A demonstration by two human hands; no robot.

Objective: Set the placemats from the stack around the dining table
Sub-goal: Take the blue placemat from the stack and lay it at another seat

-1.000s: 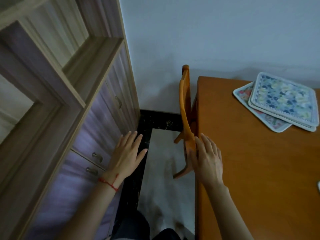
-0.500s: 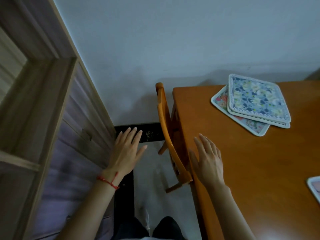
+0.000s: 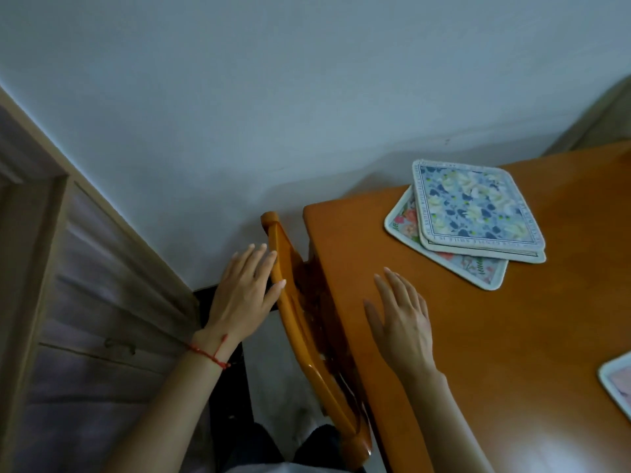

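A small stack of floral placemats (image 3: 474, 209) lies on the far part of the orange wooden dining table (image 3: 512, 336), a blue-and-yellow one on top and a pink-flowered one sticking out beneath. Another placemat (image 3: 619, 380) shows only its corner at the right edge. My right hand (image 3: 401, 319) hovers flat over the table's left part, fingers straight, holding nothing. My left hand (image 3: 246, 291) is spread open beside the top rail of a wooden chair (image 3: 307, 336), its fingertips at the rail.
The chair is pushed in against the table's left side. A wooden cabinet with drawers (image 3: 85, 319) stands on the left, leaving a narrow strip of floor (image 3: 283, 387) between it and the chair. A pale wall (image 3: 307, 97) runs behind the table.
The view has swung right and nearer the table. My right hand has moved from the table's edge to over its top, and my left hand has come up to the chair rail.
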